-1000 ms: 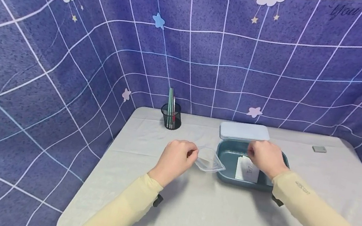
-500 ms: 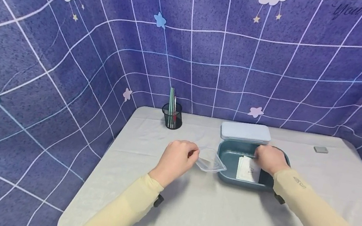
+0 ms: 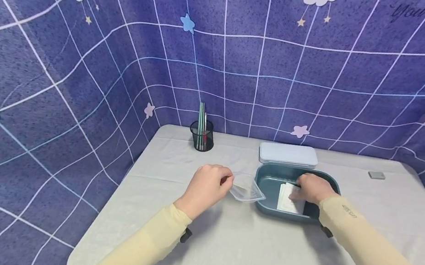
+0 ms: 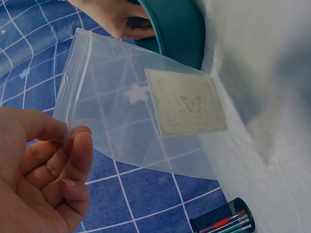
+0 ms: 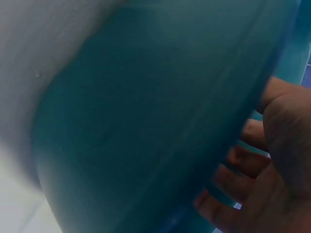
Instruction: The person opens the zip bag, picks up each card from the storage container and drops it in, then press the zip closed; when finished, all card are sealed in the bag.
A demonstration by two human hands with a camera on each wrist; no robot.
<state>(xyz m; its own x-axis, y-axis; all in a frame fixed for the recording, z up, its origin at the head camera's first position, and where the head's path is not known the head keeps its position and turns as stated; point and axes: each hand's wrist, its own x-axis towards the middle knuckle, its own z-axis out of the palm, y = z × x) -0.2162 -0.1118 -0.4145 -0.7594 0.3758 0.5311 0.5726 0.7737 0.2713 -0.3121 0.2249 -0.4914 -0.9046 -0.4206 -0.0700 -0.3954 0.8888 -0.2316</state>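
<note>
My left hand [image 3: 210, 187] pinches the zip edge of a clear zip-lock bag [image 3: 246, 189] between thumb and fingertips. Inside the bag lies a pale card with a butterfly print [image 4: 187, 103], plain in the left wrist view. My right hand [image 3: 314, 189] reaches down into a teal plastic basin [image 3: 266, 211], its fingers stretched over a small stack of white cards [image 3: 286, 203] and covering part of it. In the right wrist view the basin's outer wall [image 5: 131, 116] fills most of the picture, and the fingertips dip behind the rim.
Behind the basin lies a pale blue flat case [image 3: 288, 154]. A black mesh pen holder [image 3: 201, 139] with several pencils stands at the back left. A small grey block [image 3: 377, 175] rests at the far right. A patterned blue curtain [image 3: 250, 55] hangs behind the white table [image 3: 234, 256].
My right hand has lowered into the basin, and its fingers have spread from a raised, curled pose to over the white cards. The left hand and bag stay in place.
</note>
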